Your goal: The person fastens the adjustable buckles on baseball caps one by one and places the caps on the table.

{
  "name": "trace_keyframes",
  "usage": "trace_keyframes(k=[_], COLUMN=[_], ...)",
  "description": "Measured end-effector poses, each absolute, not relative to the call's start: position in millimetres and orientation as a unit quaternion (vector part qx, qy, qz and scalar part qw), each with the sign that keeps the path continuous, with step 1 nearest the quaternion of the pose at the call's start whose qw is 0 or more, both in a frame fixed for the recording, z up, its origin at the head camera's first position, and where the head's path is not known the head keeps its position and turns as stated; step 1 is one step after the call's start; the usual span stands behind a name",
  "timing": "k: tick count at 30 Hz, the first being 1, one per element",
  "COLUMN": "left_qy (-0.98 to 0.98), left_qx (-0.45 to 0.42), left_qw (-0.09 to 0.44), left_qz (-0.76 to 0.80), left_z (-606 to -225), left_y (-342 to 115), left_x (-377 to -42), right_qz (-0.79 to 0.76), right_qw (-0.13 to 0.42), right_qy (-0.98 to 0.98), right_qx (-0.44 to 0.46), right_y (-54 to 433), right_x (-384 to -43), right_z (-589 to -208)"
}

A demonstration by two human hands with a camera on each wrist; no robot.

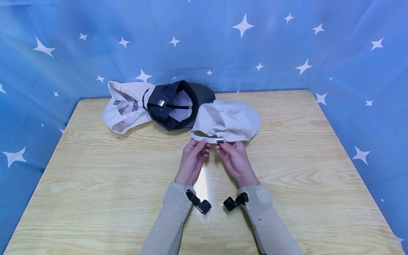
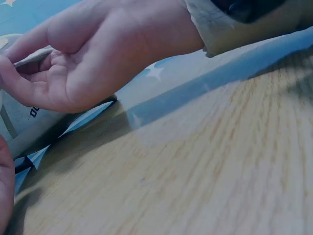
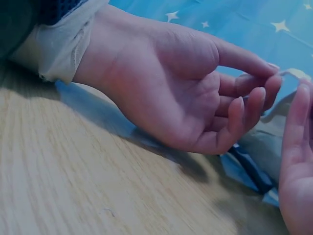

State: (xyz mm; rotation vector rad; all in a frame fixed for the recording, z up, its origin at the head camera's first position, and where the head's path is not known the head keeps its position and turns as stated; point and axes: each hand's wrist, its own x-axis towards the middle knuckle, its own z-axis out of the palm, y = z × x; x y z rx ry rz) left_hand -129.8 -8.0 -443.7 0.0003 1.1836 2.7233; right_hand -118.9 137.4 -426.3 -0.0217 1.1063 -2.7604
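Observation:
A pale grey baseball cap (image 1: 227, 118) has its rear opening toward me and its brim pointing right. My left hand (image 1: 192, 157) pinches the back strap left of the metal buckle (image 1: 220, 140). On the buckle's right, my right hand (image 1: 236, 159) pinches the same strap between thumb and fingers. The left wrist view shows the left hand (image 2: 93, 58) with thumb and fingertips together at the frame's edge. In the right wrist view the right hand (image 3: 181, 83) meets the strap at its fingertips, with its other fingers curled.
Touching the grey cap's left side, a black cap (image 1: 170, 106) lies with its inside showing. Farther left is a white cap (image 1: 127, 106) with dark lettering, partly under the black one. All rest on a wooden table (image 1: 95, 177) before a blue starred curtain (image 1: 204, 46).

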Motion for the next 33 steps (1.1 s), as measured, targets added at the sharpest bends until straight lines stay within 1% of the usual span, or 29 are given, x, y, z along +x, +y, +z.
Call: trace_keyframes(k=[5,9,23,33], left_qy=[0.398,0.404,0.452,0.44], left_qx=[-0.006,-0.003,0.002,0.009], left_qw=[0.069,0.067,0.1,0.108], left_qz=[0.915,0.912,0.886,0.891], left_z=[-443.2,-443.3,-444.5,-443.7], left_y=[-7.7,-7.2,-6.7,-5.6], left_x=[-130.3,-130.2,-127.5,-127.3], right_qz=[-0.915,-0.911,-0.902,-0.901], right_qw=[0.082,0.089,0.099,0.099], right_qy=[0.395,0.403,0.42,0.422], right_qx=[0.008,0.005,0.009,-0.008], right_y=[135.1,134.9,134.1,134.7], right_x=[-119.6,-119.2,-118.7,-118.6], right_z=[-425.4,-425.1,-427.6,-428.2])
